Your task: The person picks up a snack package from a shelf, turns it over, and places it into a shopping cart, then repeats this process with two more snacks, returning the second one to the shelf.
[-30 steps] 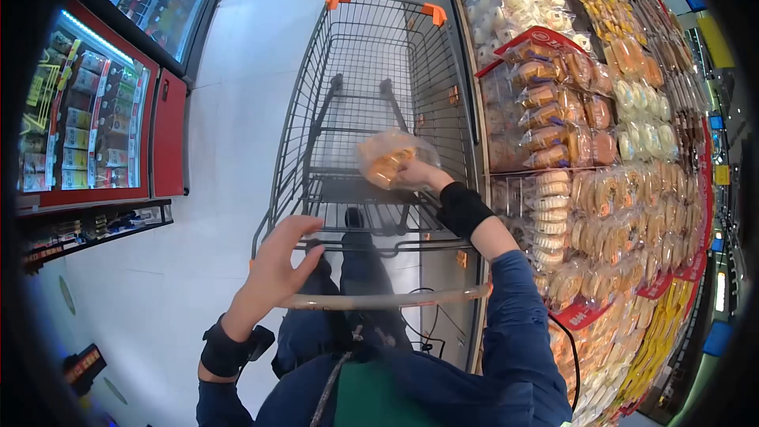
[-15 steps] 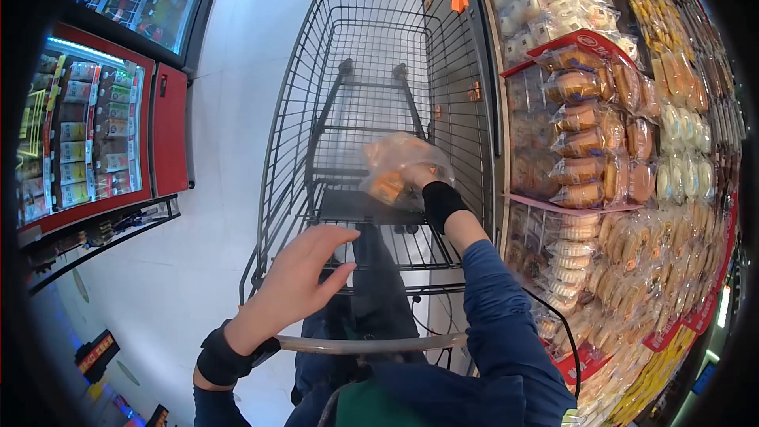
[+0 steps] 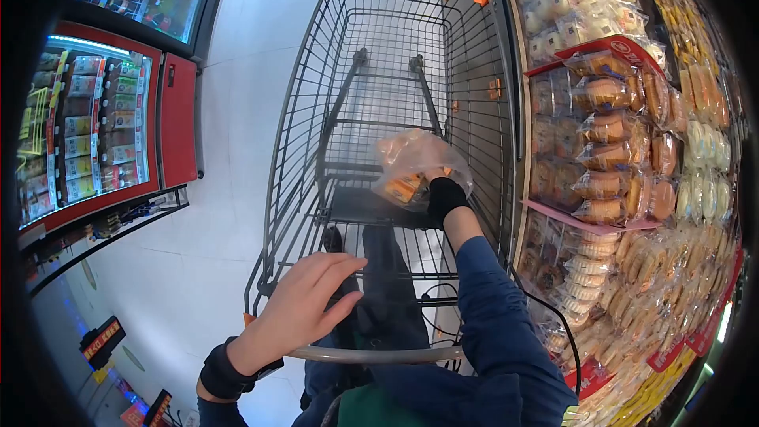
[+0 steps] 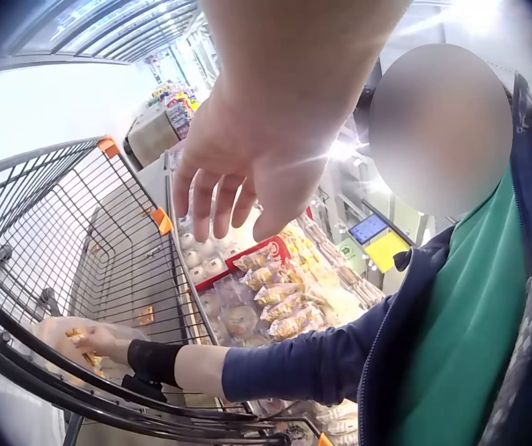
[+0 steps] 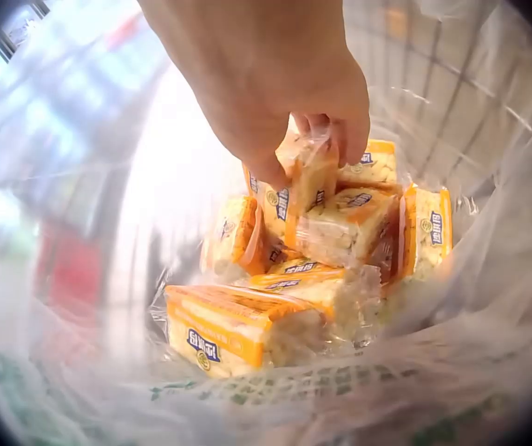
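Note:
A clear plastic bag [image 3: 407,154] sits inside the wire shopping cart [image 3: 356,207], near its handle end. My right hand [image 5: 270,88] reaches down into the bag's mouth. Thumb and fingers pinch a small wrapped snack packet [image 5: 301,186], orange and white with a blue label. Several similar packets [image 5: 219,330] lie loosely around it in the bag. In the head view the plastic partly hides that hand. My left hand [image 3: 304,304] hovers over the near end of the cart, fingers loosely extended and thumb apart, holding nothing; the left wrist view shows its fingers [image 4: 224,200] hanging free.
Shelves of bagged bread and pastries [image 3: 605,150] run close along the cart's right side. Red-framed refrigerated cabinets [image 3: 178,122] stand at the left, across a strip of pale floor [image 3: 229,150]. The cart's handle bar [image 3: 371,356] crosses in front of my body.
My right hand has gone deeper into the bag, now mostly behind plastic. The left hand has moved lower and to the right in view, still free. The shelves appear shifted right.

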Demonstrator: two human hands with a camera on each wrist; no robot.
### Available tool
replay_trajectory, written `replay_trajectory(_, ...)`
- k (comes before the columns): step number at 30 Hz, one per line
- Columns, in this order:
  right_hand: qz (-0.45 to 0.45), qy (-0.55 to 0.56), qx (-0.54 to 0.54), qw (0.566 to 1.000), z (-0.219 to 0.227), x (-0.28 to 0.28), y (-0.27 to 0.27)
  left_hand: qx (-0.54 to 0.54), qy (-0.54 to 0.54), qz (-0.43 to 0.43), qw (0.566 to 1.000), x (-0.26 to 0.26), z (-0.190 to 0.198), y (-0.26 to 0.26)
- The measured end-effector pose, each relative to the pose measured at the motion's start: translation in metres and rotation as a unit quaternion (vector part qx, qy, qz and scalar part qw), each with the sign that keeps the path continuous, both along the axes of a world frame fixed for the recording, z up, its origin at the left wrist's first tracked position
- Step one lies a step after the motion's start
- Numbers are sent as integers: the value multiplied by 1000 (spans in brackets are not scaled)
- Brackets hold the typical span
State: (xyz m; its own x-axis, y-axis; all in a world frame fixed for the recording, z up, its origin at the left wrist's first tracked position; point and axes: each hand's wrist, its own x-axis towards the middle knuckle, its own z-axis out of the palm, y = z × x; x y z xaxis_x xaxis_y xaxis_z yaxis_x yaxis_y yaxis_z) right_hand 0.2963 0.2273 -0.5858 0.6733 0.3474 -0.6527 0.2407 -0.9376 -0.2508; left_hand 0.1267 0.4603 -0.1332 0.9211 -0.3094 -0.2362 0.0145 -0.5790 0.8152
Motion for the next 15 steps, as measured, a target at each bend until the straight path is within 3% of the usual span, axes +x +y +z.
replay_trajectory(8, 20, -4, -17, 1000, 13, -6, 11, 14, -29, -11, 999, -15, 5, 7)
replay_trajectory(15, 38, -13, -23, 999, 69, -9, 16, 8, -56, -10, 998, -42, 20, 18)
